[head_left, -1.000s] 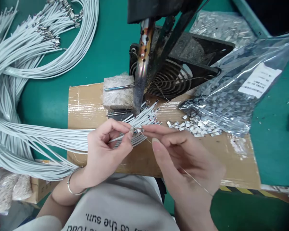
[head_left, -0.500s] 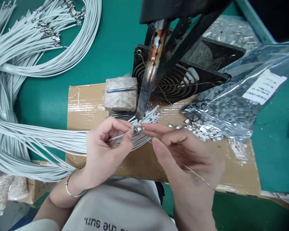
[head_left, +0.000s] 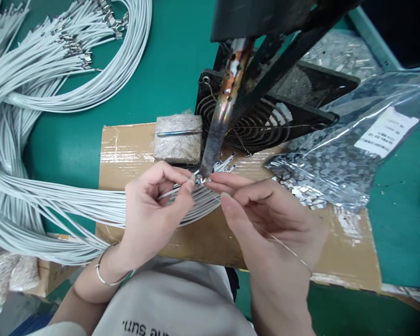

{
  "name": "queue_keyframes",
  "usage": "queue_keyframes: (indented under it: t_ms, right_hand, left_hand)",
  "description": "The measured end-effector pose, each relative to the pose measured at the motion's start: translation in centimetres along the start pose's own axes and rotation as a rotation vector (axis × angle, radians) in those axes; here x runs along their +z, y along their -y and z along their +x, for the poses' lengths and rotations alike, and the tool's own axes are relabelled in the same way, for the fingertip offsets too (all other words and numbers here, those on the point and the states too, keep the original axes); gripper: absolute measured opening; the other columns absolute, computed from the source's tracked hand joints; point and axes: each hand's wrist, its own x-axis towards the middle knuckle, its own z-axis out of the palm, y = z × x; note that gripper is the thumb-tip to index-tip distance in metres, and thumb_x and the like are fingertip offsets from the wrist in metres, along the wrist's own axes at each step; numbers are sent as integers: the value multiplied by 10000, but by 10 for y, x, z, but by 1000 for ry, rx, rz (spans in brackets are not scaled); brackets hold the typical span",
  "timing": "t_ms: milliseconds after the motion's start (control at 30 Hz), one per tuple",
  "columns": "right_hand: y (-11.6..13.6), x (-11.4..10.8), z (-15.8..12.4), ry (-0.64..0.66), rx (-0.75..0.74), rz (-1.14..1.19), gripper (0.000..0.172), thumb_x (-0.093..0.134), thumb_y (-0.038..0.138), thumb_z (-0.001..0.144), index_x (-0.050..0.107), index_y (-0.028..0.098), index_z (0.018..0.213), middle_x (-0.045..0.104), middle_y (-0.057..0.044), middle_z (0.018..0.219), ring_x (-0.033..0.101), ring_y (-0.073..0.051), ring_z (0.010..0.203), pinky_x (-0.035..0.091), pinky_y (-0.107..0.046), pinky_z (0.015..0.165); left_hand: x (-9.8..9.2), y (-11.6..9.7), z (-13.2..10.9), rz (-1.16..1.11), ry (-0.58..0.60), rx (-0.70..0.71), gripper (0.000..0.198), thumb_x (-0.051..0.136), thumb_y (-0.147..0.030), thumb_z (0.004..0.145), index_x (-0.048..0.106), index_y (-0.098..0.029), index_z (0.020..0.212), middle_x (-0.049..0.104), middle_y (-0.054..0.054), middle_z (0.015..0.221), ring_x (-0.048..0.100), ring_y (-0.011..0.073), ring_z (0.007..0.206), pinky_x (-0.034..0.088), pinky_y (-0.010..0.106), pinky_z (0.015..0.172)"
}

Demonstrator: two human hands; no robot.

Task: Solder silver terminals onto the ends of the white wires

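My left hand [head_left: 154, 205] pinches a white cable [head_left: 168, 192] near its end between thumb and fingertips. A small metal tab [head_left: 206, 179] sits at that end, right under the tip of a soldering iron [head_left: 217, 133] that points down from a stand; it looks as if they touch. From the right, my right hand [head_left: 273, 224] has its fingertips against the tab. A thin solder wire [head_left: 289, 250] runs through this hand's closed fingers toward the tip. Behind both hands lies a bundle of white cables [head_left: 105, 203].
A wrapped block [head_left: 178, 144] with a metal rod [head_left: 179, 133] on it stands left of the iron. Behind are a black fan [head_left: 255, 126] and a plastic bag of metal tabs [head_left: 336, 163]. Loose tabs [head_left: 306, 192] lie on the cardboard [head_left: 126, 147]. More cable coils [head_left: 133, 51] fill the left.
Both hands have risen slightly, bringing the cable end and metal tab up to the iron's tip. The whole view has shifted a little.
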Motion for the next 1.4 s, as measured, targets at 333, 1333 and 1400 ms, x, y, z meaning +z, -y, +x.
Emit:
queue_keyframes:
  t_ms: [333, 1333, 1400]
  right_hand:
    - [0, 1, 3, -18, -31, 10, 201, 730, 39, 920, 701, 217, 831, 836, -1, 1128, 818, -126, 998, 648, -219, 994]
    - [4, 4, 4, -41, -76, -17, 203, 739, 33, 905, 707, 214, 819, 839, -23, 1116, 823, -151, 980, 673, -266, 966]
    - [4, 4, 4, -41, -79, -27, 209, 736, 29, 903, 702, 216, 816, 840, -24, 1121, 823, -153, 979, 675, -273, 960]
  left_hand:
    - [2, 0, 1, 13, 1, 40, 151, 761, -83, 825, 700, -193, 741, 792, 20, 846, 650, 110, 710, 384, 202, 490]
    - [1, 0, -1, 44, -9, 92, 160, 767, -68, 820, 702, -191, 741, 806, 25, 860, 646, 114, 709, 346, 226, 489]
    - [1, 0, -1, 42, -9, 89, 156, 766, -69, 826, 706, -190, 748, 808, 27, 875, 632, 108, 686, 341, 229, 486]
